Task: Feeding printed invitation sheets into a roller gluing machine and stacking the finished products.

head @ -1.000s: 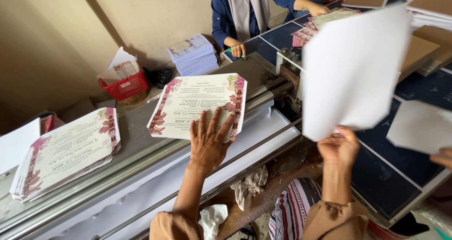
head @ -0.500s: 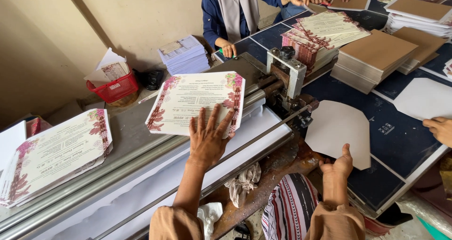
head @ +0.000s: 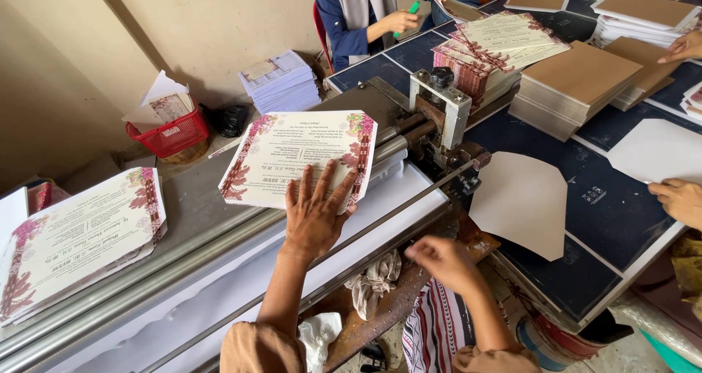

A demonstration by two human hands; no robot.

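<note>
The left hand [head: 316, 216] lies flat, fingers spread, gripping nothing, pressing down on a stack of floral-bordered printed cards [head: 296, 157] on the metal machine surface [head: 194, 208]. The right hand [head: 439, 262] hovers loosely curled and empty, just left of a blank cut card sheet [head: 523, 201].

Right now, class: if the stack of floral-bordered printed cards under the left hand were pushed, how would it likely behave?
The stack of printed cards would probably shear and fan, being loose sheets. It looks thick, so likely heavy for its size. The left hand lies flat on it, and the metal machine bed underneath looks smooth, so it may slide easily.
</note>
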